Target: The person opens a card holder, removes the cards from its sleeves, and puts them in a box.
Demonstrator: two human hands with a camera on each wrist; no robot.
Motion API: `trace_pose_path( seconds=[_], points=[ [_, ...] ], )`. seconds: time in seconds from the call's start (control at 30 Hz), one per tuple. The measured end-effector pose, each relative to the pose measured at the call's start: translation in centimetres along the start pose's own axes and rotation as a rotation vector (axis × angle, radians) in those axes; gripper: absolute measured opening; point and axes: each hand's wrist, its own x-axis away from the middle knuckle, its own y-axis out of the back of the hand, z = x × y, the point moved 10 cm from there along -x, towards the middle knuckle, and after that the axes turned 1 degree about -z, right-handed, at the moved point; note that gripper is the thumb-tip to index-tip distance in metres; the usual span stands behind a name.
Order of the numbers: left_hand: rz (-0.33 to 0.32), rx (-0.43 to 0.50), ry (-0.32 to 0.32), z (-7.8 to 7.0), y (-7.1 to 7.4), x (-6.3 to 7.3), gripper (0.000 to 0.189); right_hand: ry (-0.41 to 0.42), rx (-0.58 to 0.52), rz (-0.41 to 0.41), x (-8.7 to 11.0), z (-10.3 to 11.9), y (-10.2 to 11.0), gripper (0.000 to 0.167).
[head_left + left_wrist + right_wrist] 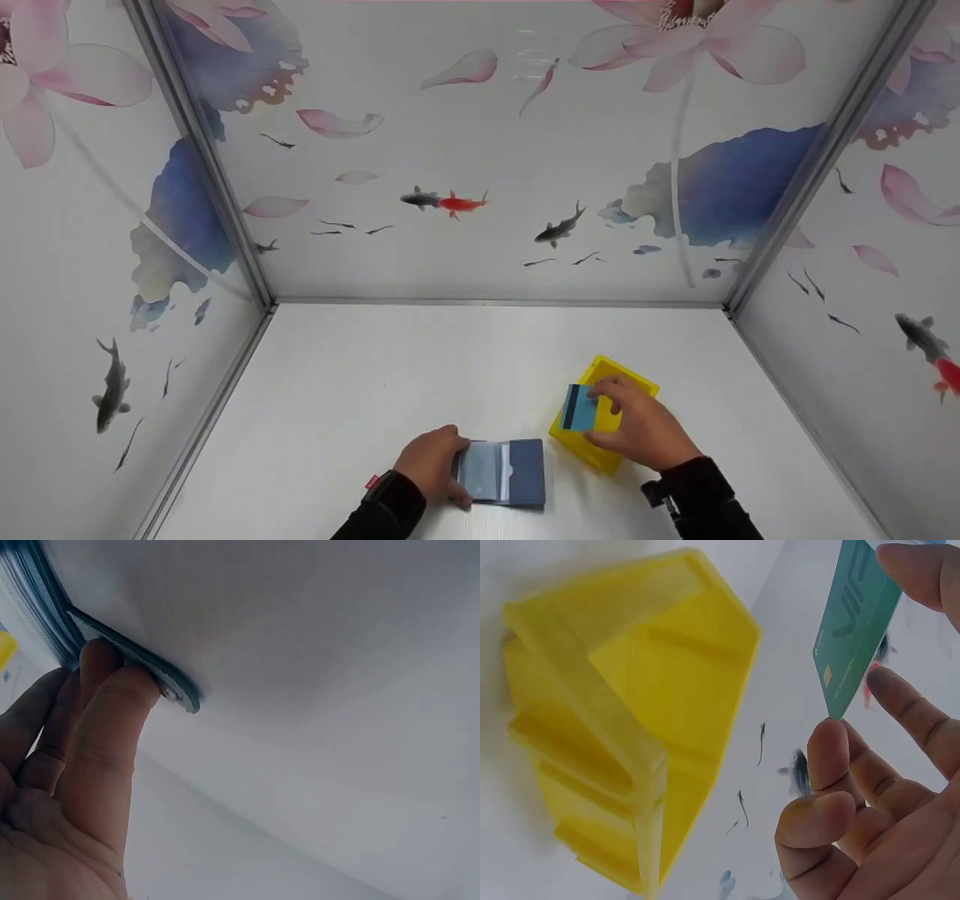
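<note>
A teal card (859, 630) marked VIP, with a chip and a dark stripe on its back, is pinched by its edges in my right hand (645, 424). That hand is above the yellow bin (600, 366). To the left, a blue card holder (527, 472) lies opened out on the table, showing clear plastic sleeves (480, 471). My left hand (433, 465) grips its left edge, thumb on the near side and fingers at the far side. In the left wrist view, fingertips (139, 686) press against the holder's cover (135, 652).
The white tabletop (360, 367) is enclosed by printed panels (480, 255) at the back and both sides, with metal frame strips (495, 302) along the joins. The yellow bin stands just right of the card holder.
</note>
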Motion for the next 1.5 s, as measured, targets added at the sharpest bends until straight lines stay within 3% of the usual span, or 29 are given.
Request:
trace_pose_path(
  seconds=[0.3, 0.63, 1.0, 1.5],
  points=[
    [-0.005, 0.024, 0.017, 0.5, -0.4, -0.2, 0.089, -0.063, 0.019, 0.0, -1.2, -3.2, 2.3, 0.053],
    [-0.023, -0.001, -0.017, 0.2, -0.2, -0.2, 0.086, -0.096, 0.048, 0.025, -2.9, -5.0, 2.2, 0.054],
    [-0.018, -0.01, -0.016, 0.2, -0.3, -0.3, 0.088, -0.124, 0.134, 0.175, -5.7, -5.3, 0.9, 0.055],
    [-0.035, -0.013, -0.04, -0.1, -0.1, -0.1, 0.086, -0.131, 0.241, 0.266, -7.5, -4.3, -1.0, 0.049]
  ],
)
